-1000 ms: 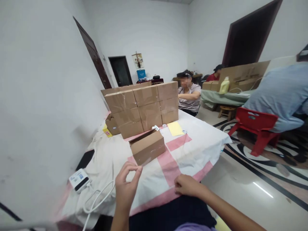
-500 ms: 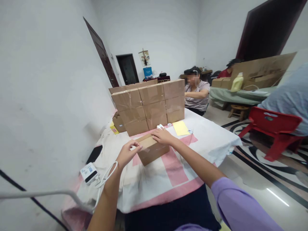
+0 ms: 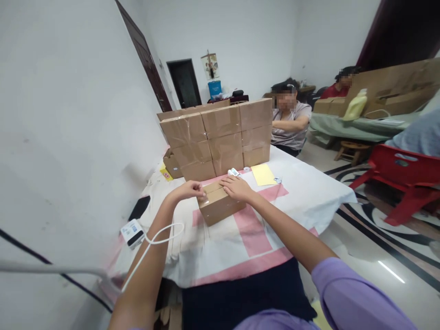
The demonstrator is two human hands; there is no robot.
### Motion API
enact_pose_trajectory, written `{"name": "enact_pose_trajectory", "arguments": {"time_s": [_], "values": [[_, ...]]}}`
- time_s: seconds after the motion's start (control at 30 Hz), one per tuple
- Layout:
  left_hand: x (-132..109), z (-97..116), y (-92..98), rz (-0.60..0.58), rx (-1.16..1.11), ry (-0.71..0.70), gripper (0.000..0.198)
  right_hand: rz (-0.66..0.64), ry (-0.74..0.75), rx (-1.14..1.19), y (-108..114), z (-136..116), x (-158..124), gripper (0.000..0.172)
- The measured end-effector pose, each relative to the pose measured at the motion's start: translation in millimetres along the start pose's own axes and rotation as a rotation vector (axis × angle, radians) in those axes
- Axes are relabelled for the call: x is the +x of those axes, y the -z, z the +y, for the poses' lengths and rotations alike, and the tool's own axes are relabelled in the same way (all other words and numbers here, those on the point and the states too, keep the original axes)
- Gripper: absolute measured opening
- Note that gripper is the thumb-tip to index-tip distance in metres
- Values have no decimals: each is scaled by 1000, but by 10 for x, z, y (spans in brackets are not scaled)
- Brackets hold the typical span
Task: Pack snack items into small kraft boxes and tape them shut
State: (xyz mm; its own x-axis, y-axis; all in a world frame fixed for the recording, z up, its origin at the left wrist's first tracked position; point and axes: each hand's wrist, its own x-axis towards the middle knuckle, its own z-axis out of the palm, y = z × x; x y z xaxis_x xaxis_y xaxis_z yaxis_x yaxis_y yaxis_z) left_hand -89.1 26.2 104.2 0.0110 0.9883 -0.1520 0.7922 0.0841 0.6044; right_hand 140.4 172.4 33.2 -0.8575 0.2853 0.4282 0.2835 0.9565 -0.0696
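Note:
A small brown cardboard box [image 3: 220, 208] lies on the white and pink cloth of the table [image 3: 302, 197] in front of me. My left hand [image 3: 190, 189] is at the box's top left edge, with the fingertips pinched together; what they hold is too small to make out. My right hand [image 3: 237, 188] lies flat on the box's top with the fingers stretched out, holding nothing.
A wall of taped cardboard boxes [image 3: 220, 137] stands behind the small box. A yellow sheet [image 3: 263, 174] lies to its right. A white device [image 3: 132, 233] with a cable and a black phone [image 3: 139, 207] lie at the left. A seated person [image 3: 290, 121] and a red chair [image 3: 402, 176] are to the right.
Both hands reached forward from the near table edge to the small box. The right hand now lies on its top; the left hand came to its top left edge. The view shifted.

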Motion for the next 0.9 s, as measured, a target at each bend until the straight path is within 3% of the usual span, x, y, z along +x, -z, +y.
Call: {"name": "enact_pose_trajectory", "arguments": {"time_s": [0.3, 0.5, 0.8, 0.9], "values": [[164, -284, -58, 26, 84, 74, 27, 14, -5, -18, -92, 53, 16, 42], [239, -329, -75, 111, 102, 133, 29, 8, -6, -63, -89, 22, 14, 42], [261, -435, -162, 244, -125, 121, 29, -9, -76, -71, -98, -49, 42, 42], [257, -481, -197, 302, -204, 144, 41, -15, -63, -60, -101, -28, 58, 44]]}}
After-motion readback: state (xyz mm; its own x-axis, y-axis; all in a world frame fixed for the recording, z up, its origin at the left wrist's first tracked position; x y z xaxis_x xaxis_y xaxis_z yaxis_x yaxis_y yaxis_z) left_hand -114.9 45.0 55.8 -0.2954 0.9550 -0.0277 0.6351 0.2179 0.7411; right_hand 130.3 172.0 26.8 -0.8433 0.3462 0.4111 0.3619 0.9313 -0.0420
